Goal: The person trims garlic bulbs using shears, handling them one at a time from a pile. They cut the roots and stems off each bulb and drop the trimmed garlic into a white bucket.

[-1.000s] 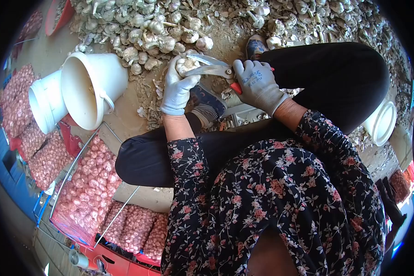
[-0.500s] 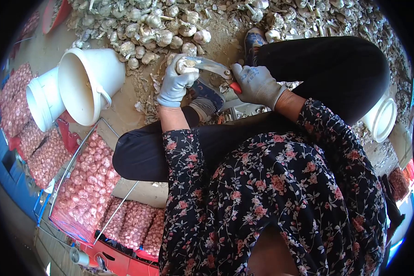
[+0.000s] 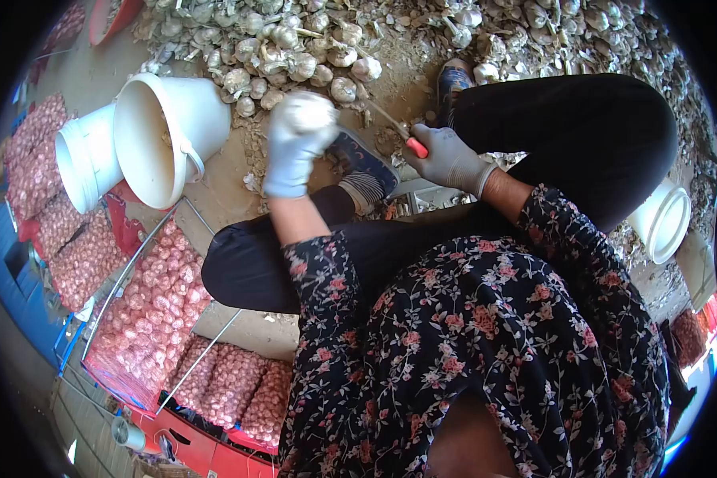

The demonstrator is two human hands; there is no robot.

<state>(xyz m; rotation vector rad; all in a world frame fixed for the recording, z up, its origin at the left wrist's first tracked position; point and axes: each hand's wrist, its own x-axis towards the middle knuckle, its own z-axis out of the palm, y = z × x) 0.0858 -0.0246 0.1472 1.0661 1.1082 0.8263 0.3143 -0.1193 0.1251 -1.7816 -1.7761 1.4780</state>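
My gloved left hand is smeared by motion but closed around a pale garlic bulb, which shows at the top of the fingers. My gloved right hand grips a pair of pruning shears; their red handle shows at the thumb and a thin blade points up and left. The blades are apart from the bulb. Just beyond both hands lies a large heap of garlic bulbs with dry stalks, spread over the ground.
Two white buckets lean together at the left. Below them stand net sacks of garlic in a metal frame and red crates. Another white bucket lies at the right. My bent knees and shoes flank the work area.
My left hand with the bulb has moved away from the shears, whose blades were against the bulb before. The shears now point up more steeply. The whole view has shifted slightly.
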